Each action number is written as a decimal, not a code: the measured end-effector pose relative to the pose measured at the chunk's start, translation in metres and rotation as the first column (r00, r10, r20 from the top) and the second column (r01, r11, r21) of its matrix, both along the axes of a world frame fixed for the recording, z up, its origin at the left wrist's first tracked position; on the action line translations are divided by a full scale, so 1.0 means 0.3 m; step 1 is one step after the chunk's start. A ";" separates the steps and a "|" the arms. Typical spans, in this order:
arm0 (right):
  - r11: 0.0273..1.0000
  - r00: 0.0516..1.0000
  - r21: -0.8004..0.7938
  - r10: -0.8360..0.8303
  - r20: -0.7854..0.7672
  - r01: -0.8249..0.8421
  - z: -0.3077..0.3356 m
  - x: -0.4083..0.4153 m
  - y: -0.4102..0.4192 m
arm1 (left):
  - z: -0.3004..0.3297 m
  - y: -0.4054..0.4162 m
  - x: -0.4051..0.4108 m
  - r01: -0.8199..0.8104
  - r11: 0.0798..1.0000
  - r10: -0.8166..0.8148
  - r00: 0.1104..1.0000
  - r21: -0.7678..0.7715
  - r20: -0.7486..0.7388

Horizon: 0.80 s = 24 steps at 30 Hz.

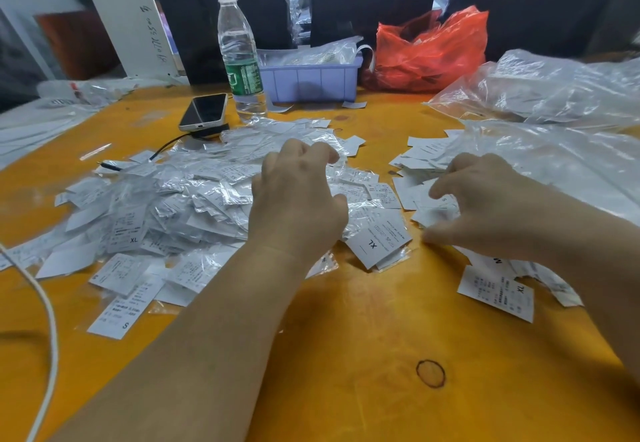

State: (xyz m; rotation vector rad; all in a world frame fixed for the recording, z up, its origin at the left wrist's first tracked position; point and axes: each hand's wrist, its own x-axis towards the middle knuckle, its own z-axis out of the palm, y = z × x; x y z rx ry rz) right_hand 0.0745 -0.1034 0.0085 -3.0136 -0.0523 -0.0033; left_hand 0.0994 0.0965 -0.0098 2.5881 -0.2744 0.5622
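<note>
A big heap of white size labels in clear plastic sleeves [180,206] covers the left and middle of the orange table [363,337]. My left hand [298,196] lies on the heap's right part with its fingers curled down into the packets; whether it holds one is hidden. A smaller pile of bare white labels [422,161] lies to the right. My right hand [491,206], blurred, reaches into it, and thumb and forefinger bracket a few labels [437,214]. A label marked XL [377,241] lies between the hands.
A water bottle [239,57], a phone [204,111] with a black cable, a purple bin [308,78] and a red plastic bag [433,50] stand at the back. Clear plastic bags [554,95] pile up on the right. A white cable [48,320] runs at left.
</note>
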 end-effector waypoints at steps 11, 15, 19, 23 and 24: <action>0.989 0.974 0.123 0.053 0.219 -0.081 -0.027 0.009 0.006 | 0.009 -0.042 -0.043 0.242 0.950 -0.246 0.969 -0.196 0.003; 0.901 0.882 0.384 -0.005 0.472 -0.200 -0.008 0.000 0.011 | 0.014 -0.047 -0.046 0.286 0.877 -0.337 0.939 -0.386 -0.071; 0.612 0.902 0.730 -0.059 0.427 -0.306 0.005 -0.008 0.031 | 0.020 -0.049 -0.039 0.245 0.838 -0.376 0.907 -0.487 -0.189; 0.429 0.951 0.860 -0.012 0.309 -0.275 0.002 -0.009 0.036 | 0.027 -0.048 -0.038 0.206 0.721 -0.482 0.835 -0.662 -0.265; 0.427 0.953 0.861 -0.001 0.304 -0.275 0.003 -0.009 0.035 | 0.029 -0.048 -0.040 0.223 0.701 -0.498 0.833 -0.678 -0.240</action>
